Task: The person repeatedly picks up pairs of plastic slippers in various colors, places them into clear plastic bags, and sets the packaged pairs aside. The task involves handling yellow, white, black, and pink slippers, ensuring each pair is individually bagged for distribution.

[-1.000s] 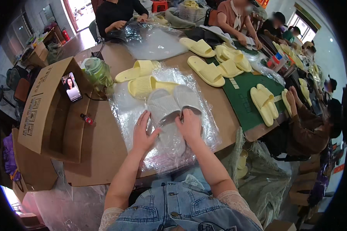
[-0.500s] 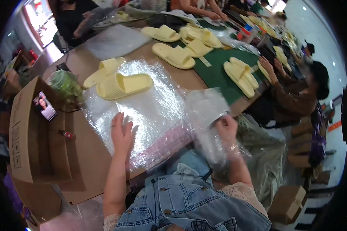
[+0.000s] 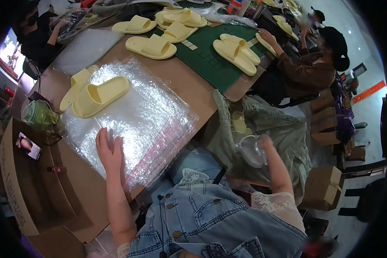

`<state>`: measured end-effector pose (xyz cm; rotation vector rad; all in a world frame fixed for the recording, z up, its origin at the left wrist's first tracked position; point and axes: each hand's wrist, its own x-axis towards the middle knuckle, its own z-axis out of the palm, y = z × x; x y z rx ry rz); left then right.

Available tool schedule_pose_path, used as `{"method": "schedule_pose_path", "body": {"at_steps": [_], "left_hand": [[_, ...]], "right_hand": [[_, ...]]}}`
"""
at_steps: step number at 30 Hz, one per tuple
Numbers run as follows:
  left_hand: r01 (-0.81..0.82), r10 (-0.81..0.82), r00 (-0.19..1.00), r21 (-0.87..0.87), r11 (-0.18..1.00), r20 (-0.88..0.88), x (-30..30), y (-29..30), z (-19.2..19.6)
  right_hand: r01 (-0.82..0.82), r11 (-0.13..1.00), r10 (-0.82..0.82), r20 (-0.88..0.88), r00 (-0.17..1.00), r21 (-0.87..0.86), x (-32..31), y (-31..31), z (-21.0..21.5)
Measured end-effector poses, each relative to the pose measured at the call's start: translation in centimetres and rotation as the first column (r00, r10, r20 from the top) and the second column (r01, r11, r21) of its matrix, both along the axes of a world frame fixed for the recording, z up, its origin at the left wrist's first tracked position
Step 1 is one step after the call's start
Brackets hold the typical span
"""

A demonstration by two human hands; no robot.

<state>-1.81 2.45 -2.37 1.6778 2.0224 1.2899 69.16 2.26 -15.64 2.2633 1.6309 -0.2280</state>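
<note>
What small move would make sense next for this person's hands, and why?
Perhaps the right hand should settle the pale, plastic-wrapped slipper into the grey-green sack: hand and slipper are right over the sack, where a yellow slipper shows. Blur hides how firmly the hand grips.

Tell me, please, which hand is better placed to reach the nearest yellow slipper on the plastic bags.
Probably the left hand: it looks empty, over the plastic bags, near the yellow slipper. The right hand is farther off, above the sack, beside a pale slipper; blur hides its grip.
</note>
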Motion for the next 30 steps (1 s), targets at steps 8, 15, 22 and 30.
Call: {"method": "schedule_pose_path", "body": {"at_steps": [8, 15, 22, 30], "left_hand": [[-0.04, 0.038, 0.999, -0.036, 0.999, -0.03, 0.0, -0.6, 0.7], [-0.033, 0.031, 0.998, -0.036, 0.999, -0.047, 0.1, -0.5, 0.8], [-0.028, 0.029, 0.998, 0.02, 0.999, -0.061, -0.1, -0.5, 0.0], [-0.048, 0.051, 0.997, 0.051, 0.998, -0.051, 0.6, -0.2, 0.1]], "right_hand": [[-0.108, 0.979, 0.157, -0.306, 0.939, 0.172, -14.7, 6.2, -3.8], [0.107, 0.911, 0.137, -0.538, 0.832, 0.399, -18.5, 8.4, 2.0], [0.084, 0.323, 0.478, -0.239, 0.845, 0.943, -15.9, 17.2, 10.7], [0.114, 0.647, 0.391, -0.457, 0.799, 0.754, -17.0, 31.2, 12.3]]}}
